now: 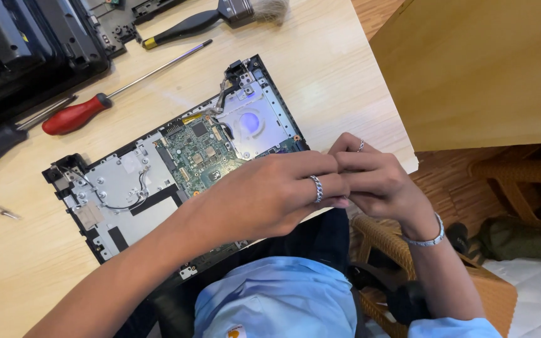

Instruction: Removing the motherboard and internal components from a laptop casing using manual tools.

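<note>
Hands meet at the near edge of the wooden surface (339, 56) in the head view, fingertips pressed together over the front right corner of an opened laptop base (176, 169). The left hand (264, 194), a ring on one finger, curls its fingers toward the right hand (377, 181), which wears a ring and a bracelet. Whatever sits between the fingertips is too small or too hidden to make out, so I cannot tell whether either grip is pinching a part or merely touching the other hand.

Judging by the exposed green circuit board (203, 150), the bare metal plates and the loose cables, the work looks to be in the middle of a teardown or a rebuild, with some small piece being handled at the chassis edge. A next move would likely call for a fine, steady pinch and care not to drop the piece off the surface edge.

No packages or signs show. Beyond the base lie a red-handled screwdriver (73, 116), a black-handled brush (189, 25) and a black laptop part (26, 44) at the far left corner.
</note>
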